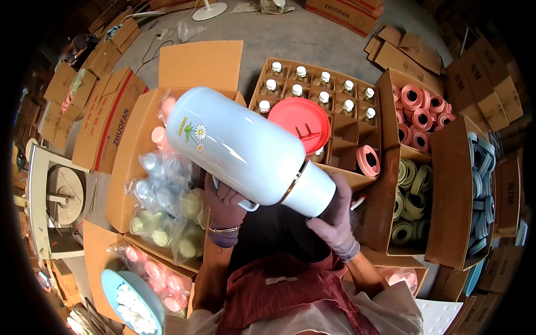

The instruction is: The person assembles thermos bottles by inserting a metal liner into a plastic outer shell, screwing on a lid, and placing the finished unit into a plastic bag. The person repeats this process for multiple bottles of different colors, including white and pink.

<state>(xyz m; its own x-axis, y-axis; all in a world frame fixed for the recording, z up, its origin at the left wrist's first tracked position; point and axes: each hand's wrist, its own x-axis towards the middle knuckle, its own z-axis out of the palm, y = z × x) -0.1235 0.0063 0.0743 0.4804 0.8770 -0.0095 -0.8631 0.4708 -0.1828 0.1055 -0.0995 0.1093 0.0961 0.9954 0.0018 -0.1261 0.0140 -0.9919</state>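
A large light blue tumbler with a daisy print lies slanted across the middle of the view, its wide end up left and its narrow end down right. A thin metallic ring runs round it above the narrow part. My gloved left hand is wrapped round the handle on its near side. Against the narrow end rests my gloved right hand, thumb and fingers curved about it. The fingertips behind it are hidden. Just beyond the tumbler, a red round tray holds a few thin dark pieces.
A divided carton holds white-capped bottles. On the left, an open box contains bagged coloured parts. Boxes of pink rings, green rings and blue rings stand right. A blue basin of white pieces sits lower left.
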